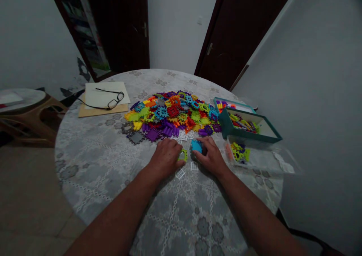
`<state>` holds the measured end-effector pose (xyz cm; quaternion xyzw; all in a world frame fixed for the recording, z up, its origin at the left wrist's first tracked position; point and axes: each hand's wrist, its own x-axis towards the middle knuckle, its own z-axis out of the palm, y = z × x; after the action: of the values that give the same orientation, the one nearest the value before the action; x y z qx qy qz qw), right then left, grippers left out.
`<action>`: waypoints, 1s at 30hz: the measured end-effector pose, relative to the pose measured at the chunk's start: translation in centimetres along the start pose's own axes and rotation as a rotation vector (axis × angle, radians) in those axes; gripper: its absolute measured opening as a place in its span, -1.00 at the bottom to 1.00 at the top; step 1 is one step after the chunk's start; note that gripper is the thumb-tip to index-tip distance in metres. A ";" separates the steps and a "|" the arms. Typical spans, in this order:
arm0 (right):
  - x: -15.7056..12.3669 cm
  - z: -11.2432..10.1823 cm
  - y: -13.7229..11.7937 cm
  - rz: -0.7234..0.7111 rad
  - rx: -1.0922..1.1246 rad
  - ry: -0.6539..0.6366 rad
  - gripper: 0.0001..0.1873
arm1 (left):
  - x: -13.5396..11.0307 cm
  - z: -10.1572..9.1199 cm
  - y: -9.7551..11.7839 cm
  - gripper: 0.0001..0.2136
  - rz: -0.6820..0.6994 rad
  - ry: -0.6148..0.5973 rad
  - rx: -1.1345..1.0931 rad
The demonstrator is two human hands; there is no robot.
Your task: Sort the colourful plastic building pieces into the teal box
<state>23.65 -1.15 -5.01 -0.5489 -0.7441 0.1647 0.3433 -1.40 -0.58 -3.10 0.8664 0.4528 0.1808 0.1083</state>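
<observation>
Cloth: a patterned cover (181, 207) over the round table, bare between the forearms.
Near frames: two small white frames, one (180, 173) by the left thumb, the other (194, 166) in front of the right hand.
Left hand: the left hand (166, 155) grasps a green piece (185, 154) between thumb and fingers; whether it is lifted, I cannot tell.
Right hand: the right hand (209, 153) grasps a blue piece (196, 146), thumb on the near side, fingers on the far side.
Green and blue: just beside each other, apart, in front of the pile. The step in hand looks like handling single pieces, one per hand. From this hold, a next move would call for a light fingertip grip, toothed edges squared up, and care not to brush the white frames.
Tub: a clear tub (261, 166) right of the right hand, green and purple pieces inside.
Far frames: more white frames (183, 135) at the pile's near edge.
Pile: a mixed heap (173, 111) of toothed pieces and tubes.
Box: a dark green box (250, 135) behind the tub, holding coloured parts.
Glasses: dark-rimmed glasses (108, 108) on paper (113, 86), left of the pile.
</observation>
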 end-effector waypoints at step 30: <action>1.6 2.1 -0.5 -0.266 0.181 0.068 -0.37 | 4.3 -0.2 4.4 -0.48 -0.677 0.141 -1.494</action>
<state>21.60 0.41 -5.66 -0.4177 -0.7804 0.1654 0.4350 4.05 0.44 -0.47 0.3693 0.4555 0.4459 0.6763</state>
